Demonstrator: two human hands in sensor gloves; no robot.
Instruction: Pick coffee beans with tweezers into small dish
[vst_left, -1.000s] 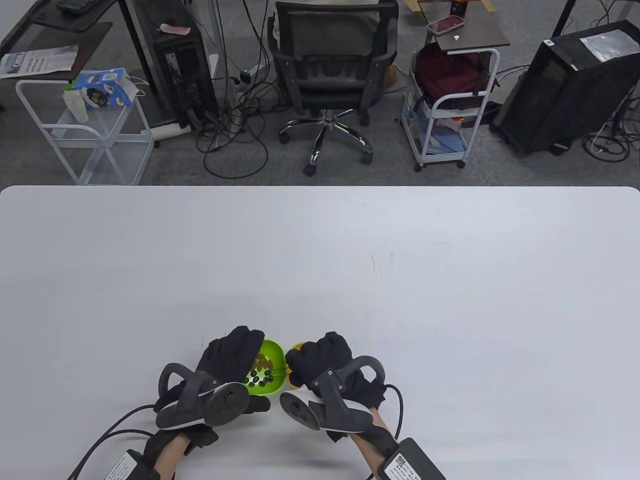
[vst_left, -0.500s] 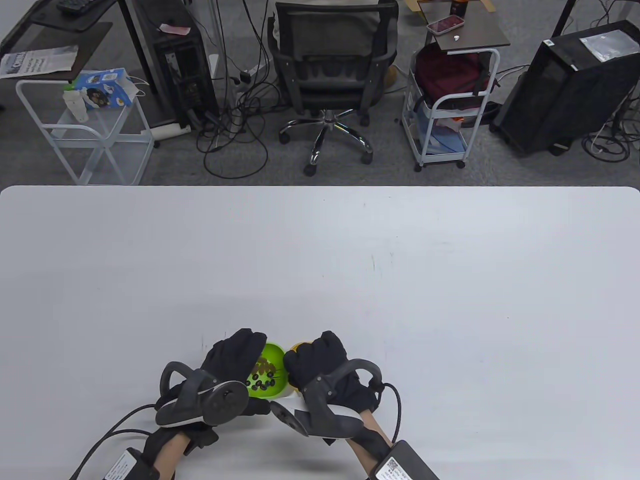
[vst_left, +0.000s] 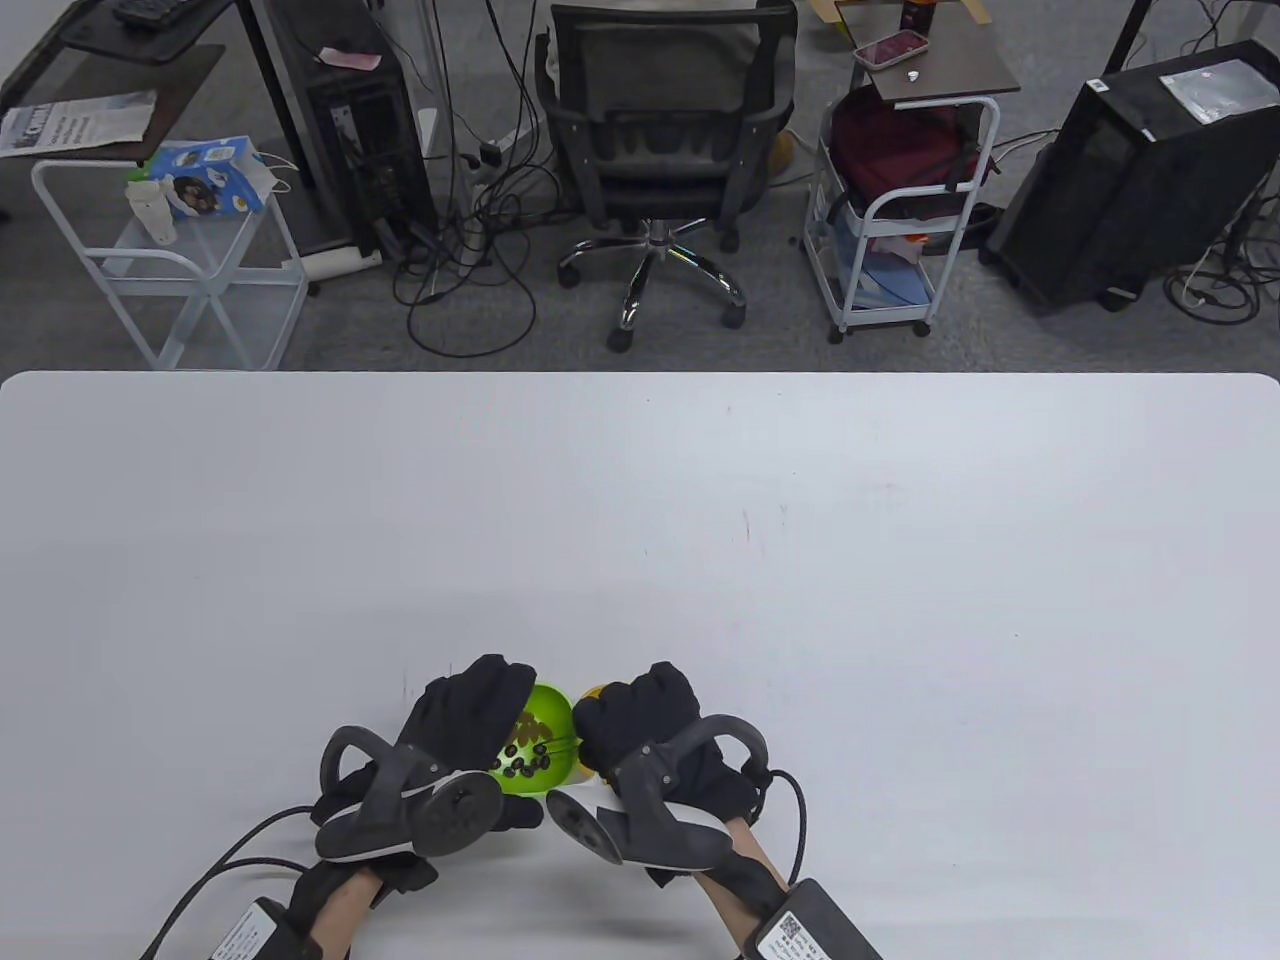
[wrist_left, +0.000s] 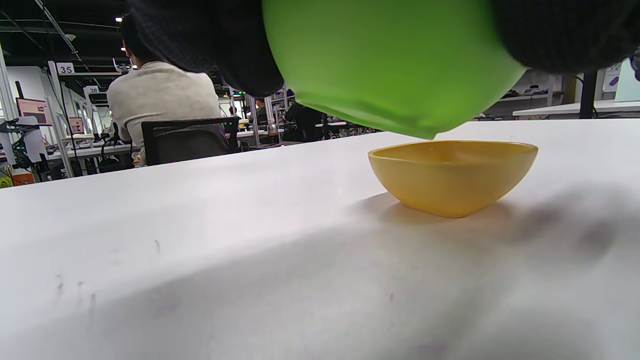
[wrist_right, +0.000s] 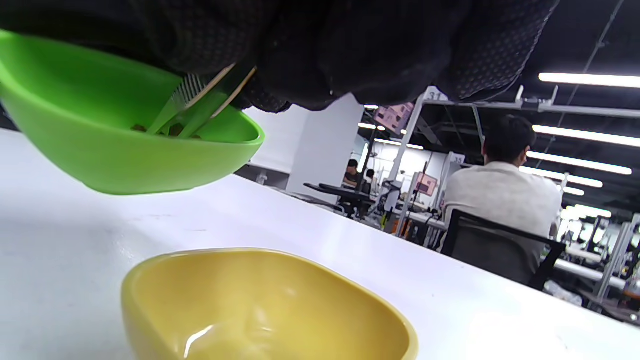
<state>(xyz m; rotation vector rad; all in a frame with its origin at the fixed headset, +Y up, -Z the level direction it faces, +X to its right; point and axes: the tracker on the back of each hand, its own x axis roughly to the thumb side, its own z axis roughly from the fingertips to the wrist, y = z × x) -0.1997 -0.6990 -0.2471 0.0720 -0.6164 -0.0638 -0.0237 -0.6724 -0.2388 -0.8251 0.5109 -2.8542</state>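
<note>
My left hand (vst_left: 465, 715) holds a green bowl (vst_left: 545, 745) of dark coffee beans (vst_left: 525, 762) lifted off the table and tilted; its underside fills the top of the left wrist view (wrist_left: 395, 65). My right hand (vst_left: 640, 725) pinches metal tweezers (wrist_right: 200, 102) whose tips reach down into the green bowl (wrist_right: 115, 135). A yellow small dish (wrist_right: 260, 305) stands empty on the table just right of the green bowl. It shows in the left wrist view (wrist_left: 452, 175) and peeks out behind my right hand in the table view (vst_left: 592, 692).
The white table (vst_left: 700, 520) stretches wide beyond the bowls. Past its far edge stand an office chair (vst_left: 660, 150), a white cart (vst_left: 180, 260) and a second trolley (vst_left: 900, 200). Glove cables trail off the near edge.
My right hand has shifted slightly left toward the green bowl and back, and its tracker has tilted down. The left hand and bowl have hardly moved.
</note>
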